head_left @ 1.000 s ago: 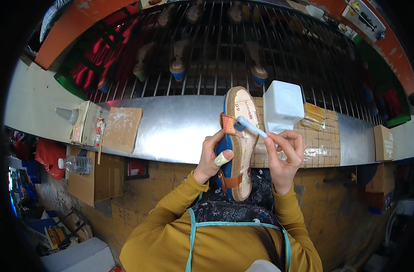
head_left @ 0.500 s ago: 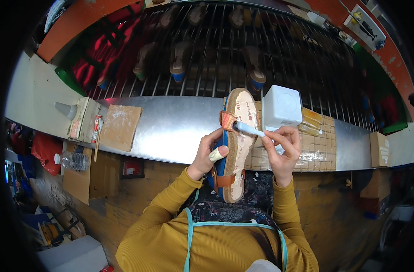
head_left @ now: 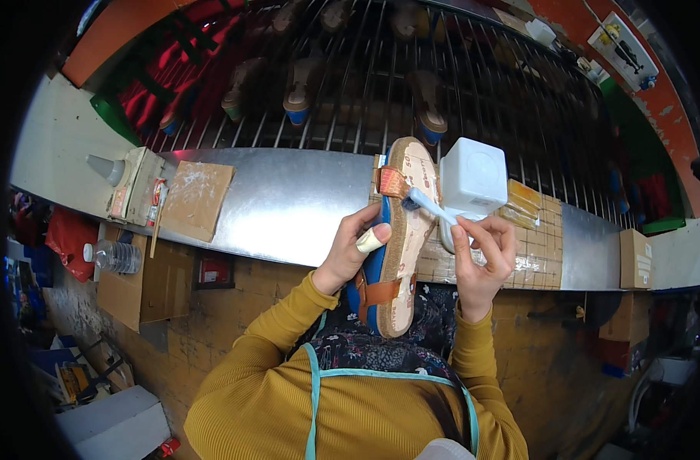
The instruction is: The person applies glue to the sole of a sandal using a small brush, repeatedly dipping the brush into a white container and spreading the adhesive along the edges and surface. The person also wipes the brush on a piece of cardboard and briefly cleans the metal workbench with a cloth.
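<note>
The left hand (head_left: 351,249) grips the side of the sandal (head_left: 400,253), up over the near edge of the desk (head_left: 289,199), and the right hand (head_left: 484,261) pinches a blue brush (head_left: 433,207), its tip near the far strap (head_left: 393,182). A white tub (head_left: 474,172) stands just right; its inside, and what the clear bottle (head_left: 116,257) at left holds, I cannot tell.

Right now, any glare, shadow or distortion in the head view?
Head view: bright glare on the metal ledge; head view: the barred rack sits in deep shadow, shoes on it dim; head view: fisheye bends the ledge, corners black; head view: sandal and brush fairly clear.
</note>
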{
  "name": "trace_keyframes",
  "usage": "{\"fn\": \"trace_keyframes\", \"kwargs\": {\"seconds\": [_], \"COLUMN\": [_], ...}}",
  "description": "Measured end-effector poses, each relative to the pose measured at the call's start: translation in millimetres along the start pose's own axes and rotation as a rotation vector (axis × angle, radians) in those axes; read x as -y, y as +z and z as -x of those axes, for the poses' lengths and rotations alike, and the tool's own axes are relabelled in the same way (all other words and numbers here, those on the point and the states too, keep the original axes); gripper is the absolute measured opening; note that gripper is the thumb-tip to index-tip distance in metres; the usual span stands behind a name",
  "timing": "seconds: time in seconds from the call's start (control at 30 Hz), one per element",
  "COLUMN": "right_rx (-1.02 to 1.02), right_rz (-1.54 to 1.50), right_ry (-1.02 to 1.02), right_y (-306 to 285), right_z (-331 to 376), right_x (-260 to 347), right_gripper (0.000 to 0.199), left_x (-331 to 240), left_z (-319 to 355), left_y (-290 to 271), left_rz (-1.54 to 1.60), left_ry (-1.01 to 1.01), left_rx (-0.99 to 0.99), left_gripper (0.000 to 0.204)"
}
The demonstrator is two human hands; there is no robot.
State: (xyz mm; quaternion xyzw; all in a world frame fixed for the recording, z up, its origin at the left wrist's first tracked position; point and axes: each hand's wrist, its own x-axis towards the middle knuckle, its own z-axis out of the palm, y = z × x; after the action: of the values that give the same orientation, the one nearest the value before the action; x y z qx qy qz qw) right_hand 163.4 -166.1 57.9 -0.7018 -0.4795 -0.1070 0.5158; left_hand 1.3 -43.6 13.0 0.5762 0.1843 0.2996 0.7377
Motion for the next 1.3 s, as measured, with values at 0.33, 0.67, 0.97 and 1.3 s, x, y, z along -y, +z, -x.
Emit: {"fn": "trace_keyframes", "kwargs": {"seconds": [0.33,0.67,0.97,1.3], "right_rx": [-0.033,0.024,-0.009,-0.020], "right_rz": [-0.070,-0.191,-0.059,-0.051], "right_ry": [0.009,0.006,-0.107,-0.157], "right_y": [10.2,15.2,10.6,8.9], "right_z": [3.5,15.6,26.4,33.9], "right_x": [-2.1,-20.9,-17.6,-10.9], "right_gripper": [0.018,0.021,0.023,0.025], "left_x": [0.7,3.9,-10.0,-17.9], "left_z": [1.9,1.2,-3.8,-12.4], "left_y": [-4.3,-0.6,11.0,4.6], "left_rz": [-0.042,0.199,0.223,0.216], "left_ry": [0.033,-0.124,-0.207,-0.176], "left_rx": [-0.023,-0.003,-0.070,0.001], "left_gripper": [0.072,0.068,0.074,0.082]}}
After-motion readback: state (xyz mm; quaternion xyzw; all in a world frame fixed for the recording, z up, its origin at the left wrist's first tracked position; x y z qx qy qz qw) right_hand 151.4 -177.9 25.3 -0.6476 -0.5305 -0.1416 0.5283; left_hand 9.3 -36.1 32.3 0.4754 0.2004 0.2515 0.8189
